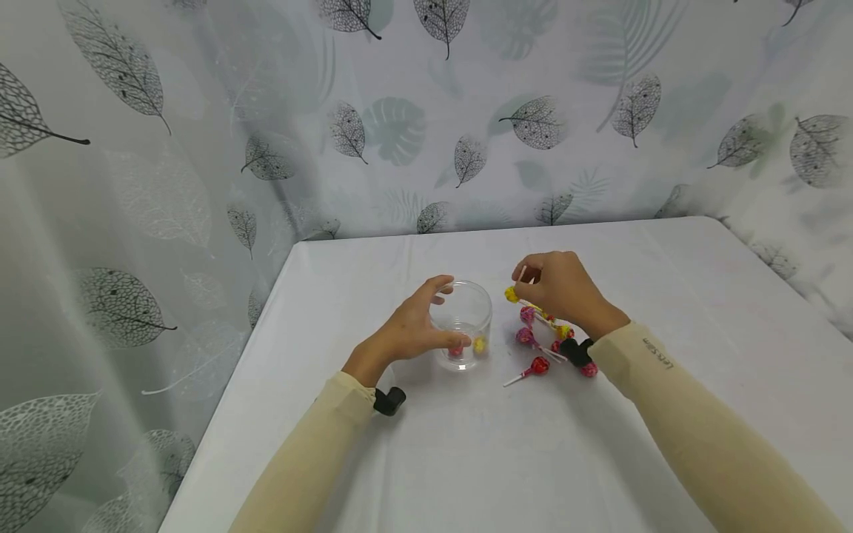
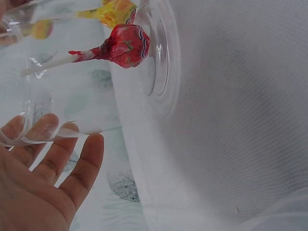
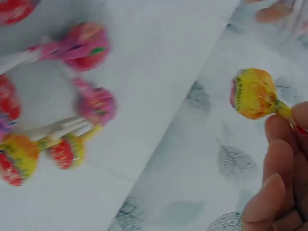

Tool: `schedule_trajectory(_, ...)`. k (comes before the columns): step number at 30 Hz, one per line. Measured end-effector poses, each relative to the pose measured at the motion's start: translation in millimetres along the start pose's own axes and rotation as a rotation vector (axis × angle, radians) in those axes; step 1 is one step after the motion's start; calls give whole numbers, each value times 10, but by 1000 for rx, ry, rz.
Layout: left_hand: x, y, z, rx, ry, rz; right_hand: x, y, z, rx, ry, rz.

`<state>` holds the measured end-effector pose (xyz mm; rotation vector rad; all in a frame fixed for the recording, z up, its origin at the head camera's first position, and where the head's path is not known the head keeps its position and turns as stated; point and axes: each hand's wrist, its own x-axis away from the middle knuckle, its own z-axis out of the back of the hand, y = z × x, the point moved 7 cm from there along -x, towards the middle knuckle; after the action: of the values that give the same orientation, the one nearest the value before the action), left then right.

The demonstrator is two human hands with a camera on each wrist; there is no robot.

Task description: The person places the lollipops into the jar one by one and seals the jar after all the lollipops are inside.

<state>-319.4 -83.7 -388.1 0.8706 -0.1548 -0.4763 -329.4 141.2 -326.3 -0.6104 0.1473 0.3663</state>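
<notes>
A clear round jar [image 1: 472, 307] stands upright on the table, with a red lollipop [image 2: 129, 46] and a yellow lollipop [image 2: 117, 14] inside, their sticks pointing up. My left hand [image 1: 409, 329] holds the jar from its left side, thumb across the front and fingers round the back near the rim. To the right of the jar, my right hand [image 1: 565, 285] pinches another yellow lollipop [image 3: 255, 94] by its stick, raised above the table. Below that hand lie several loose lollipops, among them a pink one [image 1: 525, 336] and a red one [image 1: 540, 365].
A white cloth covers the table [image 1: 453, 459]. Leaf-patterned curtains [image 1: 426, 133] hang behind it and along the left side. A black strap piece [image 1: 389, 401] sits at the left wrist, and another [image 1: 574, 351] at the right wrist hides part of the loose lollipops.
</notes>
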Motion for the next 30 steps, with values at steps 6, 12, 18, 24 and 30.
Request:
schedule_trajectory(6,-7,-13,-7,1,-7,14,-25,-298,132,-127,149,64)
schedule_trajectory(12,-9,-21,-11,4,-10,20,-44,-520,-8,-186,92,130)
schedule_trajectory(18,-5,-25,-25,14,-13,17,-35,-579,-259,-147,-35,143)
schedule_trajectory(24,2,-4,-19,5,-5,4,-24,-598,-348,-151,-103,159)
schedule_trajectory(30,9,-9,-9,17,-9,-5,-33,-596,-397,-139,-126,177)
